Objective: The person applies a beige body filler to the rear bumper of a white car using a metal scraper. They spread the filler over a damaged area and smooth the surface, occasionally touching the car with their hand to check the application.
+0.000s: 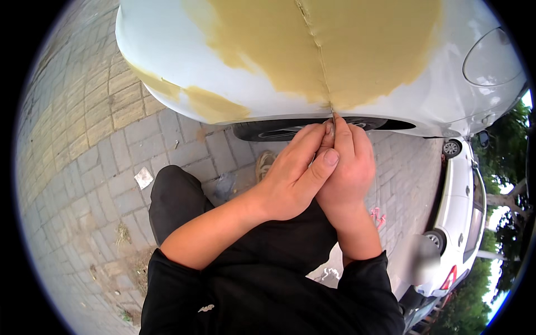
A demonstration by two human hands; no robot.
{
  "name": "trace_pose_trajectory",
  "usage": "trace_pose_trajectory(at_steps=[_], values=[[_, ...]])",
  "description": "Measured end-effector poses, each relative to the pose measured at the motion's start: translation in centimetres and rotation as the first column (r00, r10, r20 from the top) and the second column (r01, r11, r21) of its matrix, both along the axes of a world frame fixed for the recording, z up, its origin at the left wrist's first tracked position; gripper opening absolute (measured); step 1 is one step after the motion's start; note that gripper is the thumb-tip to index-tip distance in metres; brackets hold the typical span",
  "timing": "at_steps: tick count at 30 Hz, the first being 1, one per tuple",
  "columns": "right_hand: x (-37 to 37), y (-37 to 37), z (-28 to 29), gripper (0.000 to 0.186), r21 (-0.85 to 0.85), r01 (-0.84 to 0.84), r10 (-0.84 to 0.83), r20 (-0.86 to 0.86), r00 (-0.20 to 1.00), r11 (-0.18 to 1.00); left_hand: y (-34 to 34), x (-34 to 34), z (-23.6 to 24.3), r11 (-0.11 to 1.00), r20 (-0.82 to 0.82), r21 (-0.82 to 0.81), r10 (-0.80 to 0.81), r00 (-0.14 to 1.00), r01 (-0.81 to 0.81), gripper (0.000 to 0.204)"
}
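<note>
The white body panel (159, 33) of a car curves in front of me, glossy and smooth where it is bare. Over its middle spreads a broad patch of tan coating (368, 47), matt and opaque, its borders feathered and uneven; a smaller smear of the same tan lies low on the left. Down the large patch runs a narrow seam (319, 50), rough and ridged, slightly crooked, ending near the lower edge of the panel.

At that lower end I have a thin tool (333, 115), slim and pointed, its tip at or just beside the seam. The fingers of my right hand (350, 162) are closed on it in a pinch, the index finger stretched along toward the tip. My left hand (290, 181) is pressed up against the right, its fingers bent inward and its thumb lying across the other hand; I cannot tell whether these fingers grip the tool too or only brace it. Most of the tool is hidden between my hands.

Beneath the panel shows a dark rubber tyre (248, 132). Under me are grey, gritty paving blocks (120, 167) with a crumpled whitish scrap (143, 178) on them, left of my knee in soft black trousers (176, 195). A shiny white parked car (459, 209) stands well apart, to the right.
</note>
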State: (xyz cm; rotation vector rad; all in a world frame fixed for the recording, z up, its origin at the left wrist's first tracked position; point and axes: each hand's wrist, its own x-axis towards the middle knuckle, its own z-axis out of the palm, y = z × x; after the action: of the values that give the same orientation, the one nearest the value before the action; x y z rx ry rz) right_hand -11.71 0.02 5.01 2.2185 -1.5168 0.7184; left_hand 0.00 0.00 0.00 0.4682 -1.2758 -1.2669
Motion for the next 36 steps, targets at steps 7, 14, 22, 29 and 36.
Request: trace_pose_trajectory(at_steps=[7, 14, 22, 29, 36], values=[[3.7, 0.5, 5.7, 0.012, 0.189, 0.095, -0.046, -0.247, 0.968, 0.977, 0.9, 1.8, 1.7, 0.899, -0.337, 0.272, -0.246, 0.909, 0.344, 0.056], [3.6, -0.3, 7.3, 0.013, 0.328, 0.110, -0.018, -0.274, 0.962, 0.938, 1.0, 1.6, 2.1, 0.881, -0.365, 0.306, -0.242, 0.899, 0.361, 0.066], [1.5, -0.1, 4.2, 0.014, 0.194, 0.088, -0.043, -0.223, 0.974, 0.977, 0.7, -1.0, 0.0, 0.950, -0.260, 0.189, -0.197, 0.945, 0.250, 0.066], [2.3, 0.1, 4.4, 0.015, 0.186, 0.137, -0.073, -0.314, 0.947, 0.973, 0.5, -1.4, -1.2, 0.959, -0.220, 0.134, -0.216, 0.951, 0.249, 0.072], [1.2, 0.1, 3.3, 0.013, 0.175, 0.068, -0.033, -0.200, 0.979, 0.982, 0.9, -1.9, -1.3, 1.000, -0.053, -0.004, 0.017, 0.998, -0.017, 0.064]])
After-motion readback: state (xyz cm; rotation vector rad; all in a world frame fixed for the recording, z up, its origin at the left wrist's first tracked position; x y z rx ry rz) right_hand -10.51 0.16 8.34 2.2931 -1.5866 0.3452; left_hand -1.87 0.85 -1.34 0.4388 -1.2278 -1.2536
